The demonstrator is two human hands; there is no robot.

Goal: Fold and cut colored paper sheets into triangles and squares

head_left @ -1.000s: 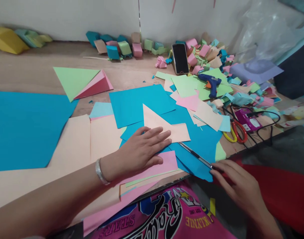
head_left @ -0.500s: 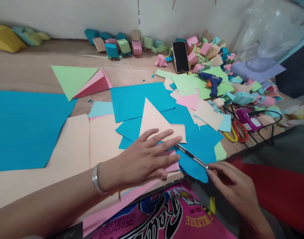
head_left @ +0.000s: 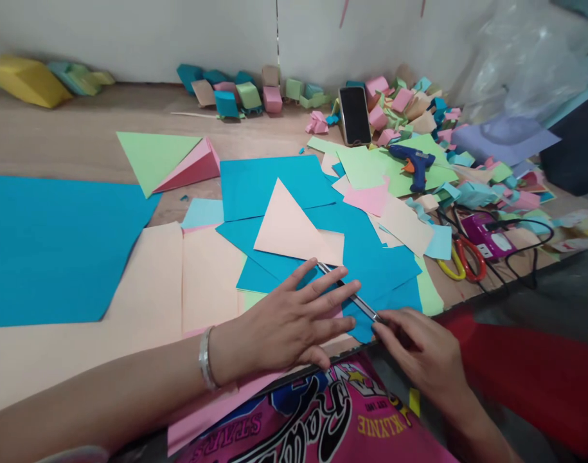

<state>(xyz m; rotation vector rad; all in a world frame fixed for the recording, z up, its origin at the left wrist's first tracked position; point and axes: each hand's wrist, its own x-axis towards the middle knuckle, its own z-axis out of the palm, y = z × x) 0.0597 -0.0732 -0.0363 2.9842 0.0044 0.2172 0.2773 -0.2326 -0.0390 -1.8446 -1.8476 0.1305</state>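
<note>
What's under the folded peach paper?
Blue paper sheets show all around the folded peach paper. Whatever lies directly beneath it is covered, so can't tell.

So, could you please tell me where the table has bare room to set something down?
Bare wood shows back left, between the yellow box and the large blue sheet, and in a narrower strip in front of the small paper boxes. The right is crowded: phone, glue gun, scissors, paper scraps. Layered paper surrounds the left hand.
</note>
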